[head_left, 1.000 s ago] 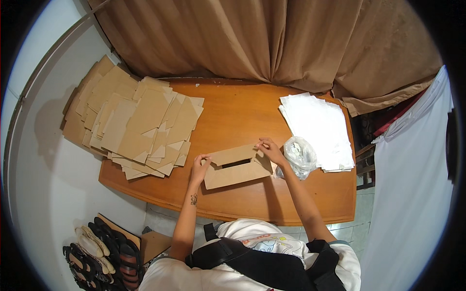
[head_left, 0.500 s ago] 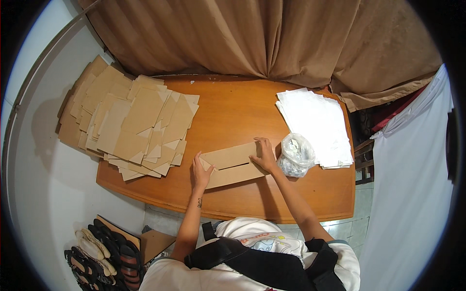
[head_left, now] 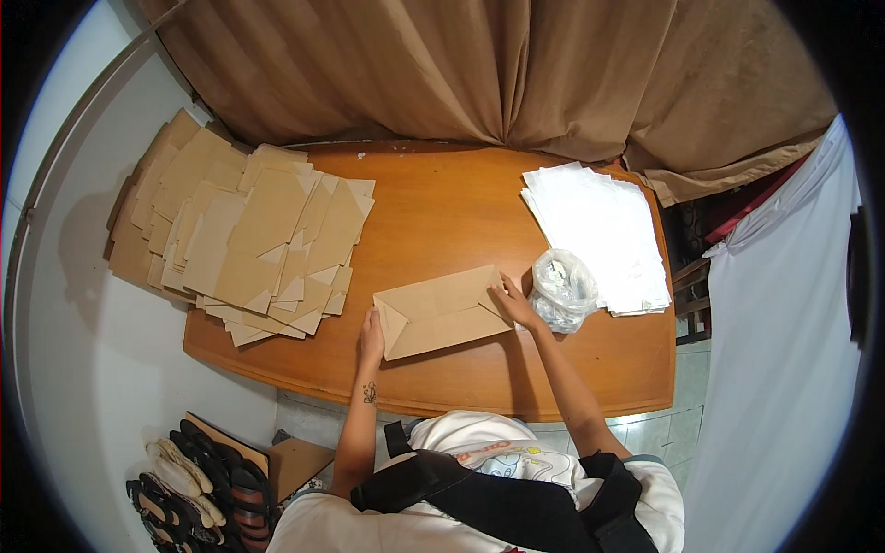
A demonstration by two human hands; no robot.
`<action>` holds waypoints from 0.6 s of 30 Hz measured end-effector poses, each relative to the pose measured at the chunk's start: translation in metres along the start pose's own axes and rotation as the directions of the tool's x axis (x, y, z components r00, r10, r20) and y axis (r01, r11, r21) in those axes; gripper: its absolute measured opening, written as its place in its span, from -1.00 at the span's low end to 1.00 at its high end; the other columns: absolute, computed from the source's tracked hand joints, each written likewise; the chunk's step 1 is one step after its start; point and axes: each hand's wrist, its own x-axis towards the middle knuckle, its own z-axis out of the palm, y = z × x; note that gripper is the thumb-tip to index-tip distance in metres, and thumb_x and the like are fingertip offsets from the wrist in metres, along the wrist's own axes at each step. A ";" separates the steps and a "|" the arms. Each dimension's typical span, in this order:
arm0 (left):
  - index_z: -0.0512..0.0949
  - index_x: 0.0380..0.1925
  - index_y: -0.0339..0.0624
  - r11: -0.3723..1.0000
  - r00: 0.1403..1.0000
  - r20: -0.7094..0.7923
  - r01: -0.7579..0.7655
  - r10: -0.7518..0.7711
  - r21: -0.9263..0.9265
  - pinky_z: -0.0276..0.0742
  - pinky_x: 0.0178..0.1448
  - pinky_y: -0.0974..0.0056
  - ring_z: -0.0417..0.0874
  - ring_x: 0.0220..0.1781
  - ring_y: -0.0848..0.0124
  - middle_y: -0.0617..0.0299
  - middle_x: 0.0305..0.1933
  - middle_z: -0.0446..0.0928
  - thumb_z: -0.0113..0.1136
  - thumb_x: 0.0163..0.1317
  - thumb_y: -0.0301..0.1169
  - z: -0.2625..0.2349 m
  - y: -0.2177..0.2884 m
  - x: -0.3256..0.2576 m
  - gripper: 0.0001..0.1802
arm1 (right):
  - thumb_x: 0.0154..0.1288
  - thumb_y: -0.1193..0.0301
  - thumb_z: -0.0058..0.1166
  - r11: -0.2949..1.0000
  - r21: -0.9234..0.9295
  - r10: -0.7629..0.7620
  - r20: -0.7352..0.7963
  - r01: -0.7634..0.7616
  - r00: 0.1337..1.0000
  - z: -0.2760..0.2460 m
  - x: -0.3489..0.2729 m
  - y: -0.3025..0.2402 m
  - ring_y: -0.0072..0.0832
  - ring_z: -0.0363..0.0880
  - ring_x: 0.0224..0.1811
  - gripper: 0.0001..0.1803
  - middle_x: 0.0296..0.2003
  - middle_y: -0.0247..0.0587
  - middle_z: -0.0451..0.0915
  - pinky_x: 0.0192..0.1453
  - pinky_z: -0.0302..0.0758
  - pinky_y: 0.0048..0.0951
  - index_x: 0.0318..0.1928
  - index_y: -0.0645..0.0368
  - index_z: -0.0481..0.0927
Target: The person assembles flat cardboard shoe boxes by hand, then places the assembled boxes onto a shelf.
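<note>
Centrally placed on the wooden table [head_left: 433, 212]: one flattened brown cardboard piece [head_left: 441, 311], lying flat near the front edge, slightly tilted, with folded flaps showing at its left end. Left hand [head_left: 371, 330] pressed on the lower left corner of the cardboard piece, fingers extended and flat — nothing gripped. Right hand [head_left: 514, 302] resting at the right end of the same piece, fingers spread and released, fingertips touching the cardboard edge; no grasp visible. Just beside the right hand, to its right: a crumpled clear plastic bag [head_left: 562, 290] with small contents too blurred to identify, overlapping the lower left corner of a stack of white sheets [head_left: 599, 235]. White stack occupying the right portion of the table, well apart from the left hand. On the left portion: a large fanned pile of flat brown cardboard blanks [head_left: 244, 244], overhanging the table's left edge, near but not touching the worked piece. Behind the table: a brown curtain [head_left: 442, 74] hanging in folds. At lower left, on the floor: a row of sandals [head_left: 198, 488] — beside a brown cardboard box [head_left: 290, 461].
</note>
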 end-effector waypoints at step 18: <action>0.23 0.12 -0.35 0.924 0.923 -0.039 -0.383 0.382 -0.016 0.34 0.24 0.26 0.44 0.18 0.28 -0.07 0.08 0.42 0.19 0.24 -0.40 0.025 0.083 0.009 -0.48 | 0.10 0.21 0.28 0.791 -0.423 -0.547 -0.163 0.442 0.821 0.004 0.008 -0.058 -0.08 0.31 0.22 -0.33 0.13 0.06 0.34 0.29 0.28 -0.21 0.19 0.15 0.34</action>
